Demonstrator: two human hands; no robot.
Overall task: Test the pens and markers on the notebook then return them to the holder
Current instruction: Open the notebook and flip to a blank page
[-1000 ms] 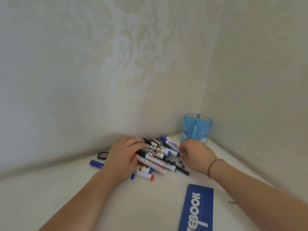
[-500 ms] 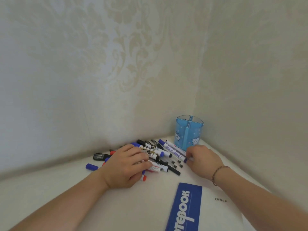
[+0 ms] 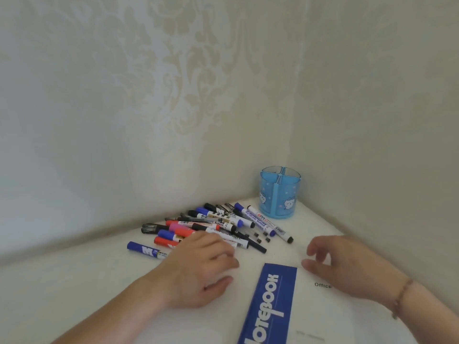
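- The pens and markers (image 3: 213,227) lie in a loose pile on the white table (image 3: 74,294), in the corner between the two walls, just left of the blue holder (image 3: 280,192).
- The holder stands upright, divided into compartments, apparently with nothing in it.
- The notebook (image 3: 270,304) lies closed at the near edge, in front of the pile.
- The left hand (image 3: 198,271) rests palm down at the near side of the pile, fingers loosely curled; it grips nothing that can be seen.
- The right hand (image 3: 347,266) hovers over the notebook's far corner, fingers relaxed and slightly spread, holding nothing.
- Handling, as judged: the markers look light, stiff and smooth, so they are likely to roll. Take one by the middle of the barrel; pull the cap at the end.
- Readable writing: "WHITEBOARD MARKER" on one barrel, "MARKER" on another, "NOTEBOOK" on the blue strip, "Office" on the white cover.
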